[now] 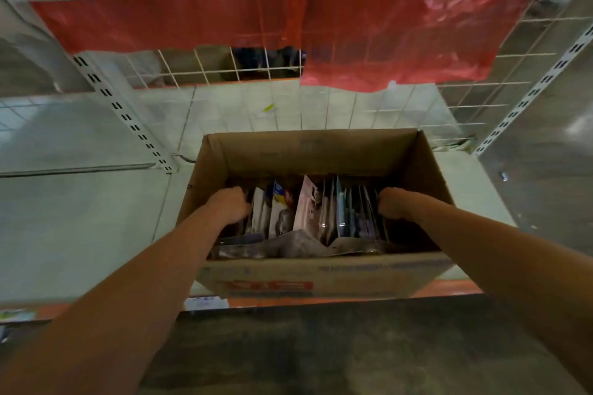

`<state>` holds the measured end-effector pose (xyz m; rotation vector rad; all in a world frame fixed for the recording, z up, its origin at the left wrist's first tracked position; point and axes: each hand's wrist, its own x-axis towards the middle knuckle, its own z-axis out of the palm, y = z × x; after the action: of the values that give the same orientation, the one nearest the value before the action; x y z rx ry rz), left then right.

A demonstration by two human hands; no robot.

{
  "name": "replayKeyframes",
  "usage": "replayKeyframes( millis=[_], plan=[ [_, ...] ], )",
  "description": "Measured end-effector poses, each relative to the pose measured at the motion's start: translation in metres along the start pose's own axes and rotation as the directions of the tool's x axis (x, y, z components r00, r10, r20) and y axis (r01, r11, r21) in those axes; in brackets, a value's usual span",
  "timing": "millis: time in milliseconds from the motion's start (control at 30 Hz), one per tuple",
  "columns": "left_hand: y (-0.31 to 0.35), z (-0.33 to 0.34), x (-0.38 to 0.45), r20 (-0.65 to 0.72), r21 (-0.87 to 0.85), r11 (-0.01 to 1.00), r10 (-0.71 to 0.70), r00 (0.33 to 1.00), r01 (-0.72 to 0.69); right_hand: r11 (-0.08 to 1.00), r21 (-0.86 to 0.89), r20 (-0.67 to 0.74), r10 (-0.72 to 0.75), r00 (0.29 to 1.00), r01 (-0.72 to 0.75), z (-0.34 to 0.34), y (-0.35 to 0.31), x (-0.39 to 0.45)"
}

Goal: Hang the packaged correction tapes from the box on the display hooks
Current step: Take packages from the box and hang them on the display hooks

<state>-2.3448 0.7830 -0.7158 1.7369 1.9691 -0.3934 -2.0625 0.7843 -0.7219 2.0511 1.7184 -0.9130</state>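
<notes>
- Head view: both arms reach forward and down into the box [308,151].
- Left hand [231,204] curls its fingers at the left end of the packs [308,212].
- Right hand [393,203] curls at their right end.
- Packs stand upright between the hands; whether either hand grips them cannot be told.

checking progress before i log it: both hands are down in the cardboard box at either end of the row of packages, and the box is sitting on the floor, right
Not quite. The head view shows the cardboard box sitting on the white shelf, not the floor. The rest holds: the left hand and right hand are inside it, at either end of the row of packages.
</notes>
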Motion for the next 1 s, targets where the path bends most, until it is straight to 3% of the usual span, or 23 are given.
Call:
replayKeyframes(
  millis=[200, 333, 500, 633, 733, 833, 1000],
  plan=[
    [-0.002, 0.023, 0.055, 0.204, 0.119, 0.993, -0.039, 0.978, 0.015, 0.979, -0.204, 0.176, 0.038, 0.984, -0.001, 0.022, 0.014, 0.065],
    [-0.001, 0.029, 0.071, 0.245, 0.173, 0.985, -0.046, 0.969, 0.003, 0.968, -0.248, 0.285, 0.04, 0.958, 0.033, 0.04, 0.022, 0.107],
    [-0.002, 0.044, 0.081, 0.278, 0.183, 0.983, -0.071, 0.958, 0.02, 0.978, -0.21, 0.216, 0.036, 0.976, 0.011, 0.049, 0.015, 0.107],
    [-0.001, 0.049, 0.086, 0.285, 0.076, 0.996, -0.07, 0.956, 0.05, 0.975, -0.223, 0.227, 0.072, 0.971, -0.02, 0.059, 0.023, 0.117],
    [-0.004, 0.053, 0.094, 0.292, -0.096, 0.988, -0.087, 0.952, 0.12, 0.981, -0.191, 0.185, 0.043, 0.982, -0.007, 0.061, 0.025, 0.114],
    [-0.004, 0.057, 0.094, 0.32, -0.3, 0.932, -0.104, 0.942, 0.205, 0.989, -0.146, 0.134, 0.036, 0.99, -0.016, 0.061, 0.023, 0.108],
    [-0.001, 0.049, 0.087, 0.362, -0.474, 0.84, -0.087, 0.928, 0.263, 0.991, -0.115, 0.156, 0.08, 0.984, -0.063, 0.058, 0.026, 0.112]
  ],
)
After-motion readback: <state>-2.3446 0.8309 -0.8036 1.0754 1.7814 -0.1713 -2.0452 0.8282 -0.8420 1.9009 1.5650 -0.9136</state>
